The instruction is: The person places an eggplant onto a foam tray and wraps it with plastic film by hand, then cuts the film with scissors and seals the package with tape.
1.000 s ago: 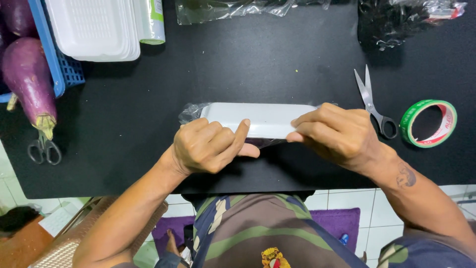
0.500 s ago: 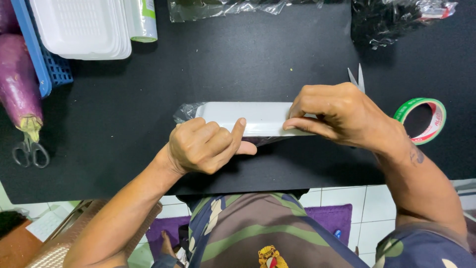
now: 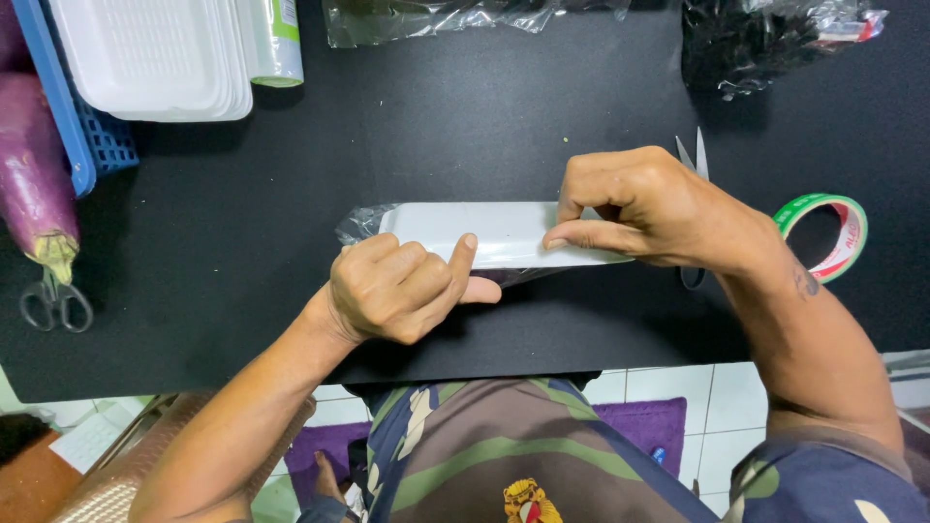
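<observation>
A white foam tray [image 3: 489,230] wrapped in clear plastic film lies lengthwise on the black table [image 3: 242,242], near its front edge. My left hand [image 3: 397,288] rests curled on the tray's near left side, thumb stretched along its front edge. My right hand [image 3: 644,206] covers the tray's right end, fingers pressing down on the film there. The tray's contents are hidden, as its underside faces up. Crumpled film sticks out at the left end.
Scissors [image 3: 693,160] lie mostly hidden behind my right hand, beside a green tape roll [image 3: 833,232]. A stack of white foam trays [image 3: 155,58] and a film roll [image 3: 276,39] sit far left, next to a blue basket [image 3: 68,116], an eggplant [image 3: 34,184], small scissors [image 3: 56,302]. Plastic bags [image 3: 765,39] lie at the back.
My right hand has shifted up over the tray's right end, now covering most of the scissors. The left hand stays on the tray's near left side.
</observation>
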